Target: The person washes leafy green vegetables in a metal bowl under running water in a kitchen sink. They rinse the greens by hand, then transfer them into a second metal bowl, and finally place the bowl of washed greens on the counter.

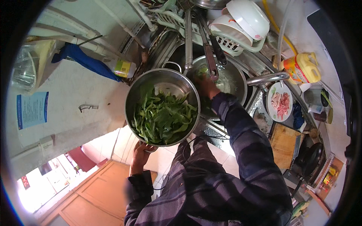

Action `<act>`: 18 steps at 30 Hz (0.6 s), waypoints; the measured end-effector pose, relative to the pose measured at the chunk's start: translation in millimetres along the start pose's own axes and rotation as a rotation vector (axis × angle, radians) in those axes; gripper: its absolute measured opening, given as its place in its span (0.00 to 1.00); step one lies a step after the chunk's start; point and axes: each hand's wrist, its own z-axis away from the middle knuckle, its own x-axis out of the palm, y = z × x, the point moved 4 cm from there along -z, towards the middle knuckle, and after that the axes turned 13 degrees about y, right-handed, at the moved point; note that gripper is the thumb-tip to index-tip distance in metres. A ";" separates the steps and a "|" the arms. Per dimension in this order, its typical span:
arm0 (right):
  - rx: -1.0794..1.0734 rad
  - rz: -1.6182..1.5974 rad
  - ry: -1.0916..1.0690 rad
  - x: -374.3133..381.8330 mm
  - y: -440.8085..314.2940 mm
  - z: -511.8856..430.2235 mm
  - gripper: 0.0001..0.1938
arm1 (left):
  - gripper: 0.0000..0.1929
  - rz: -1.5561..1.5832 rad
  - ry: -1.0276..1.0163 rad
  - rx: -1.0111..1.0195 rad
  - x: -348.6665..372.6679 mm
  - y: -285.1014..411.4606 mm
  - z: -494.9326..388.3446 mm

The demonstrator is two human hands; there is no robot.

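My left hand [139, 156] grips the near loop handle of a two-handled stainless steel pot [127, 97]. Leafy greens [165, 118] lie in the pot, heaped towards its near side. To its right, my right hand [208, 87] reaches into a metal basin [243, 84] holding water, with some green leaves [202, 70] beside the fingers. Blur and shadow hide the fingertips, so whether they hold leaves is unclear. The basin sits in the sink, under the end of the metal faucet [268, 78].
Long-handled utensils [188, 39] hang over the basin's far side. Behind stands a dish rack [232, 45] with white bowls [249, 18]. Along the right are a plate of sliced raw meat [280, 102], a yellow jug [304, 67], a wooden cutting board [285, 145] and a black pan [312, 159].
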 end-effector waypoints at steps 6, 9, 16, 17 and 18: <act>0.099 -0.002 -0.114 -33.8 -22.2 70.3 0.23 | 0.35 -0.016 -0.047 0.035 5.2 2.4 3.9; -0.087 0.186 -0.243 -74.2 -20.7 76.6 0.20 | 0.34 0.018 -0.061 0.044 2.1 0.4 2.0; 0.047 -0.033 0.050 -168.2 7.3 73.6 0.23 | 0.27 -0.008 -0.071 0.079 -3.4 -1.1 -3.0; 0.076 0.014 -0.011 -169.5 12.0 70.5 0.23 | 0.28 -0.004 -0.095 0.079 -2.4 -0.7 -3.0; 0.236 -0.068 0.163 -177.3 20.1 69.3 0.22 | 0.29 0.004 -0.114 0.083 -1.7 -0.1 -2.5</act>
